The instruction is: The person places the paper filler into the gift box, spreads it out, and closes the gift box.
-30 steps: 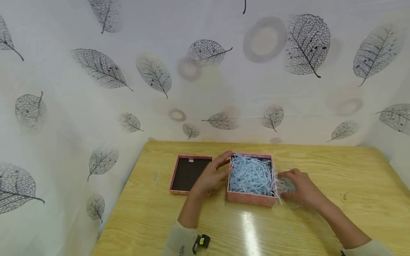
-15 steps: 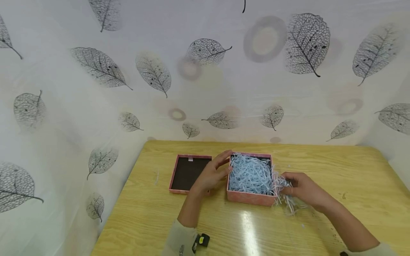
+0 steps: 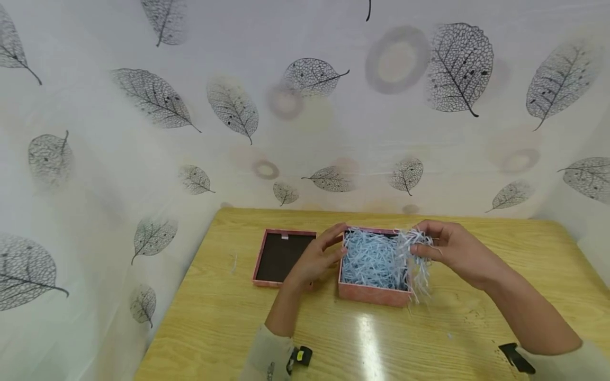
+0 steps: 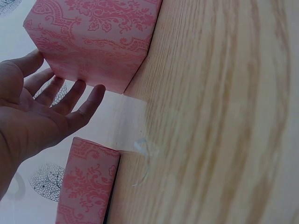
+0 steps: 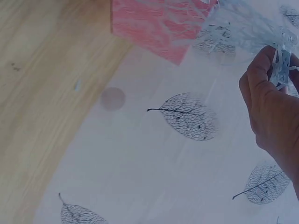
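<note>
Shredded paper (image 3: 371, 259): box mostly filled, one clump in hand at the right rim

Progress: pale blue shreds fill most of the pink box (image 3: 374, 295), with dark interior showing at the upper right and along the right edge. Filling looks nearly done, my judgement. Apparently left: the loose clump (image 3: 421, 270) in the right hand (image 3: 459, 251), its strands hanging over the right rim and down outside the wall. Small leftovers on the table (image 3: 214, 328): a thin strand (image 3: 234, 263) left of the lid (image 3: 281, 259), a tiny scrap (image 3: 449, 336) at right. Lid is off, lying dark inside up, left of the box and apart from it; if the box is to be closed, that's not yet done.

Pose: right forearm comes in from lower right, hand raised beside the box's upper right corner, thumb and fingers pinching the clump; the right wrist view shows shreds bunched between them. Left forearm rises from the bottom, crossing the lid's lower right corner. Left hand (image 3: 314, 260) has fingers spread, fingertips touching the box's left wall; thumb nearer the viewer. It grips nothing, seems just to steady the box. Box sits flat, upright.
</note>
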Tool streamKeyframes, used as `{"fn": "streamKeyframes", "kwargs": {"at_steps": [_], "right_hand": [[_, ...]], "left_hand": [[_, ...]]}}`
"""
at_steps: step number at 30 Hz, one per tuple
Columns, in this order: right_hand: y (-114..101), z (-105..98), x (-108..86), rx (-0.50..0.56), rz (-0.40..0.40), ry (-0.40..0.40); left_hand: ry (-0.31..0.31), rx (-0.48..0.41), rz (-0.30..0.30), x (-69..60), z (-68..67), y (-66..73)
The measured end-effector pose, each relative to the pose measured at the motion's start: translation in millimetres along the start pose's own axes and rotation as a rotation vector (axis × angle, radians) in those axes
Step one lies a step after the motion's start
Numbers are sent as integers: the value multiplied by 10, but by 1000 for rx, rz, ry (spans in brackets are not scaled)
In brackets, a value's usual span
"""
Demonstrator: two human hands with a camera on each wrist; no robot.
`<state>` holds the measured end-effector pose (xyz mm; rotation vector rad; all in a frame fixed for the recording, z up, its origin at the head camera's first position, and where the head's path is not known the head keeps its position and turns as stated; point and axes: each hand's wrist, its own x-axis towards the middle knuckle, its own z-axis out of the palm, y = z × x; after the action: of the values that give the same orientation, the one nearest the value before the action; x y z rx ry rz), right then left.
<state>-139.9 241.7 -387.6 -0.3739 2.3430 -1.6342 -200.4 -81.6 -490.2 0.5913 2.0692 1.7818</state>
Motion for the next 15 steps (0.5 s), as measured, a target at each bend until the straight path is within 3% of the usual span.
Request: {"fn": "streamKeyframes", "kwargs": {"at_steps": [6, 11, 15], "right_hand": [[-374, 92, 113, 35, -92, 17], [-683, 125, 167, 34, -123, 57], [-760, 150, 211, 85, -143, 49]], "left_hand": [[-1, -27, 3, 9, -5, -6], [-1, -29, -1, 9, -5, -9], [0, -27, -2, 13, -5, -11]]}}
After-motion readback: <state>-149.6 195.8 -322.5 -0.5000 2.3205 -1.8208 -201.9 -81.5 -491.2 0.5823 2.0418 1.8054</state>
